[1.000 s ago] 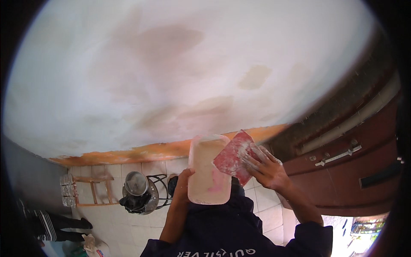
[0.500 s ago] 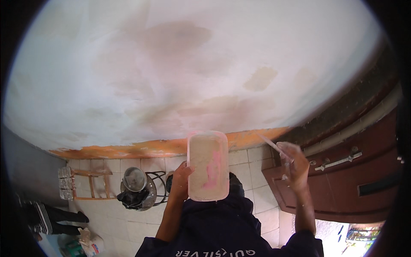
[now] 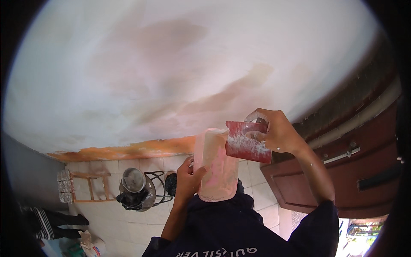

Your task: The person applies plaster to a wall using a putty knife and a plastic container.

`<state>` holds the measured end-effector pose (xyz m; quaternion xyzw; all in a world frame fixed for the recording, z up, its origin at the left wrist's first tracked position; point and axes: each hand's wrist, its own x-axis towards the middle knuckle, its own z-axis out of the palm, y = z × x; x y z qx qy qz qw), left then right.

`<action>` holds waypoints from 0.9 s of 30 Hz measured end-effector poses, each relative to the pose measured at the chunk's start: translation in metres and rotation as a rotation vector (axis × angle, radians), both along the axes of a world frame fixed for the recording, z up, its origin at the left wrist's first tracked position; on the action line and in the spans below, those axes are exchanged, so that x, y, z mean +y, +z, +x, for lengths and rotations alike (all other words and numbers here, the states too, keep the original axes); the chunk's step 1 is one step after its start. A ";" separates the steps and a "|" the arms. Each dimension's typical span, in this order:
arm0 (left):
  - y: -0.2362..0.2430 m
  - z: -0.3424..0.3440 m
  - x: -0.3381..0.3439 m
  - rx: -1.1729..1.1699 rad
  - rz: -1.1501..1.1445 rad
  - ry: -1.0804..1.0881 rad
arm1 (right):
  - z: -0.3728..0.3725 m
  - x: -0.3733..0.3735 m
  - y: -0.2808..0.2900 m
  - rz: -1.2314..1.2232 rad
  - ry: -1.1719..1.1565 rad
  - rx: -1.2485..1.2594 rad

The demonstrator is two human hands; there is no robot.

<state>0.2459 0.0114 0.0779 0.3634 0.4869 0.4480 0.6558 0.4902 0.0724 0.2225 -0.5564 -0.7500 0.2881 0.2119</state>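
Note:
My left hand point(image 3: 188, 180) is closed on the left side of a pale pink plastic tub point(image 3: 218, 180), which has beige and pink paste or residue inside. My right hand point(image 3: 276, 130) grips a red flat spreader point(image 3: 246, 150) smeared with white material, held over the tub's upper right part and hiding some of it. Beyond both is a white wall point(image 3: 180, 68) with greyish-beige patches and a ragged orange band point(image 3: 120, 150) along its bottom.
A stool point(image 3: 143, 197) bears a grey bucket point(image 3: 132, 180) and black bag, beside a wooden frame point(image 3: 90, 186) on the tiled floor point(image 3: 261, 197). Another person's legs point(image 3: 60, 225) show at lower left, near bags and containers point(image 3: 90, 246). A brown door point(image 3: 325, 180) stands at the right.
My right hand swung right with the spreader edge-on, then came back left and higher over the tub, its face now showing. The tub in my left hand shifted slightly right and tilted.

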 end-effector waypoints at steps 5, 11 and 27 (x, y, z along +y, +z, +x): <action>0.001 -0.003 0.003 0.009 0.031 0.012 | -0.012 0.006 -0.016 0.055 -0.057 0.064; 0.005 -0.005 0.005 0.073 -0.014 -0.001 | -0.020 -0.009 -0.028 0.037 -0.093 0.027; -0.014 0.007 0.018 0.178 0.060 0.051 | -0.015 -0.037 -0.081 -0.240 -0.040 0.039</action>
